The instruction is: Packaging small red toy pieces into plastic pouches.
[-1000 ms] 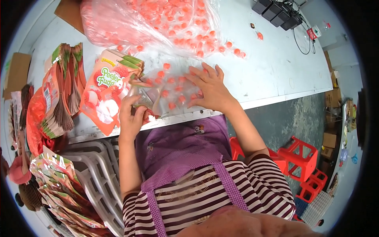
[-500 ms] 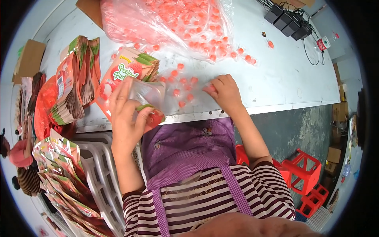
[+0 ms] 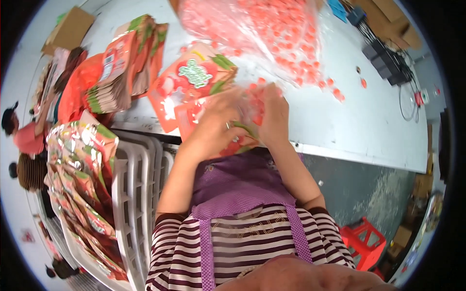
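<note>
My left hand [image 3: 213, 128], wearing a ring, is closed on a red and pink pouch [image 3: 187, 116] with green leaf print, held at the table's front edge. The pouch's clear side faces right, toward several small pink-red candies in clear wrappers [image 3: 255, 99]. My right hand [image 3: 275, 114] is curled against these candies, close to the pouch; its fingertips are smeared by motion and partly hidden. I cannot tell which candies are inside the pouch. Just behind lies a stack of flat printed pouches [image 3: 196, 72].
A big clear bag of wrapped candies [image 3: 262, 34] lies at the back of the white table [image 3: 359, 126]. Bundled pouches [image 3: 119, 65] stand at left, above a grey crate [image 3: 124, 208] with plump pouches [image 3: 82, 184]. Black adapters [image 3: 386, 63] lie far right; a red stool [image 3: 364, 242] stands below.
My right hand has moved left from beside the loose candies to the pouch, bringing candies along. My left hand still holds the pouch, now tipped toward them. The whole view has shifted.
</note>
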A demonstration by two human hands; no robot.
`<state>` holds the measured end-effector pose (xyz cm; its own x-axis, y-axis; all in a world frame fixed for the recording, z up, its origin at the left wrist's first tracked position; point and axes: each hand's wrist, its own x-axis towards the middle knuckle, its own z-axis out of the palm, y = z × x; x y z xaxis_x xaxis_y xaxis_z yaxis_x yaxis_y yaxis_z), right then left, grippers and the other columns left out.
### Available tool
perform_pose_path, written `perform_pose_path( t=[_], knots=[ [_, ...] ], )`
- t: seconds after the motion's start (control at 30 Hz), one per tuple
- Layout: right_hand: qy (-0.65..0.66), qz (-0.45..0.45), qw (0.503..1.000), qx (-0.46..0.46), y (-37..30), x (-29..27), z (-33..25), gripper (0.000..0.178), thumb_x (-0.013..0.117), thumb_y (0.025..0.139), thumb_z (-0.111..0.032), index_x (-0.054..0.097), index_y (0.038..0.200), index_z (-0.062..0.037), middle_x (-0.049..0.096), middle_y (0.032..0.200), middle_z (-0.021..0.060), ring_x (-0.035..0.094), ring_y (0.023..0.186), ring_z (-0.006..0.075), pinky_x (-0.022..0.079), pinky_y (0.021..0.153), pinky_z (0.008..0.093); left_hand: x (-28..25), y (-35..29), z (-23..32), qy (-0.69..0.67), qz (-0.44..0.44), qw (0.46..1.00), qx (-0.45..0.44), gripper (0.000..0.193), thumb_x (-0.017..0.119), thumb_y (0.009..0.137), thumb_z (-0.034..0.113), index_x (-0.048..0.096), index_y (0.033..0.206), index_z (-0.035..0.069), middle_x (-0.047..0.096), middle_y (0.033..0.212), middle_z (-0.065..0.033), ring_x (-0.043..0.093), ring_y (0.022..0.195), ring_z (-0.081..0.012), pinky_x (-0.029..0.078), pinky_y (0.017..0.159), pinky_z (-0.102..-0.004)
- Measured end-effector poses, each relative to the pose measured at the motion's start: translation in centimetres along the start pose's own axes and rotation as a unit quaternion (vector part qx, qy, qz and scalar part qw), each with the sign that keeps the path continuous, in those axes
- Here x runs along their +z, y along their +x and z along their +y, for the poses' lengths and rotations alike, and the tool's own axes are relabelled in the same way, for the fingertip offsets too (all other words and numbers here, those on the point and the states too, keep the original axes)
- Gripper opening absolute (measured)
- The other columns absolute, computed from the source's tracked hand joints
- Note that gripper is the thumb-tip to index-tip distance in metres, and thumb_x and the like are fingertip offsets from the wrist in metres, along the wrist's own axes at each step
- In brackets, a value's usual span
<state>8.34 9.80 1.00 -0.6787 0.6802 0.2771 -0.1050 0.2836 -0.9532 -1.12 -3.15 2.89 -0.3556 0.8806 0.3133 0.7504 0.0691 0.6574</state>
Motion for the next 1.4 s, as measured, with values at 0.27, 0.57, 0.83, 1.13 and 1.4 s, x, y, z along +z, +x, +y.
perform_pose_path(
  t=[0.27, 0.57, 0.83, 1.13, 1.4],
  knots=[
    [0.153, -0.035, 0.979, 0.129, -1.2, 0.1, 0.3, 0.03, 0.038, 0.097, -0.029, 0.051, 0.108, -0.0042, 0.054, 0.096, 0.0041, 0.052, 0.083, 0.0099, 0.043, 0.074, 0.0239, -0.4, -0.2, 1.2, -0.061, -0.021, 0.997, -0.052, 0.021, 0.069, 0.066, 0.004, 0.054, 0.08, 0.001, 0.045, 0.131, -0.0198, 0.041, 0.121, -0.0367, 0.033, 0.1, -0.0417],
    [0.162, -0.027, 0.986, -0.025, -1.8, 0.2, 2.6, 0.035, 0.033, 0.099, -0.032, 0.038, 0.119, -0.0036, 0.052, 0.107, 0.0121, 0.051, 0.098, 0.0189, 0.042, 0.086, 0.031, 0.9, -0.5, -0.2, 0.017, 0.029, 0.999, 0.021, 0.036, 0.067, 0.068, 0.012, 0.058, 0.102, 0.004, 0.049, 0.119, -0.0162, 0.044, 0.115, -0.0357, 0.035, 0.095, -0.0455],
    [0.062, -0.023, 0.998, 0.01, -1.8, -0.4, 0.5, 0.033, 0.036, 0.099, -0.03, 0.047, 0.107, -0.0007, 0.053, 0.108, 0.0109, 0.049, 0.104, 0.0206, 0.035, 0.096, 0.0345, 0.8, -0.9, 0.8, 0.006, 0.053, 0.999, 0.006, 0.052, 0.066, 0.069, 0.012, 0.051, 0.117, 0.0, 0.05, 0.118, -0.0154, 0.044, 0.114, -0.0351, 0.035, 0.094, -0.0427],
    [0.016, -0.159, 0.986, -0.051, -2.6, -1.1, -0.2, 0.017, 0.049, 0.093, -0.018, 0.052, 0.091, -0.0015, 0.052, 0.103, 0.0107, 0.049, 0.099, 0.0186, 0.036, 0.093, 0.0316, -2.3, -1.0, 3.2, -0.089, -0.043, 0.992, -0.079, 0.021, 0.065, 0.071, 0.013, 0.058, 0.087, 0.003, 0.049, 0.124, -0.0144, 0.041, 0.119, -0.0313, 0.03, 0.097, -0.0443],
    [-0.093, -0.088, 0.971, -0.204, -2.6, -2.0, -3.1, 0.026, 0.05, 0.092, -0.024, 0.051, 0.078, -0.0018, 0.055, 0.088, 0.0097, 0.053, 0.079, 0.0219, 0.043, 0.074, 0.0302, -0.5, -0.9, 2.8, -0.158, 0.088, 0.974, 0.139, 0.029, 0.066, 0.063, 0.013, 0.051, 0.085, 0.001, 0.049, 0.078, -0.0115, 0.052, 0.083, -0.0302, 0.04, 0.076, -0.0392]
  ],
)
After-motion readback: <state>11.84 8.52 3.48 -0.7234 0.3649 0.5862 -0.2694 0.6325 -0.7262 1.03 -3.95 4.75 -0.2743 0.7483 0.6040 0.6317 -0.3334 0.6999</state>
